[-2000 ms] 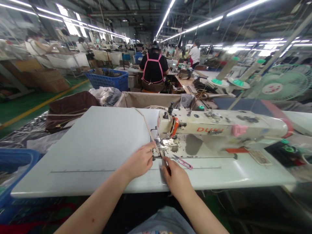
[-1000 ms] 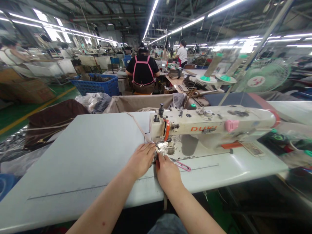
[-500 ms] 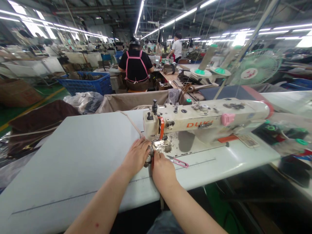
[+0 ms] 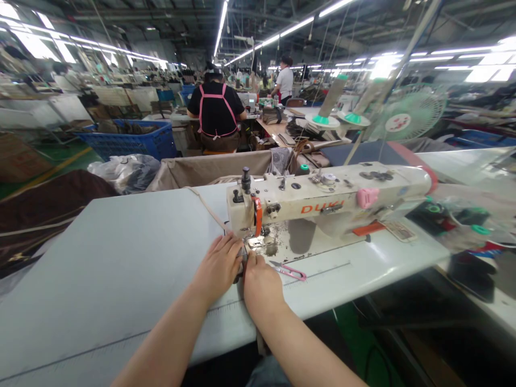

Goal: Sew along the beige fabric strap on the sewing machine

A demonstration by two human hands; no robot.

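At the needle end of a white sewing machine [image 4: 326,201], both hands work close together on a narrow grey-brown fabric strip [image 4: 244,258]. My left hand [image 4: 217,267] presses the strip from the left, its fingers bent over it. Just right of it, my right hand [image 4: 262,279] pinches the same strip with curled fingers. Part of the strip is hidden under the hands, and a length hangs over the table's front edge. A thin cream cord [image 4: 207,208] runs from behind toward the presser foot. Pink thread snips [image 4: 291,270] lie right of my right hand.
The white table [image 4: 121,258] carries a printed ruler line. Behind it stands a beige fabric-lined bin [image 4: 209,165]. Thread cones [image 4: 332,99] and a green fan [image 4: 407,118] rise at the right. A co-worker in a pink-strapped apron [image 4: 217,110] sits ahead, near a blue crate [image 4: 129,140].
The whole view has shifted slightly, so the machine and table appear farther left. Both hands stay at the needle area on the strip, with hardly any movement against the machine.
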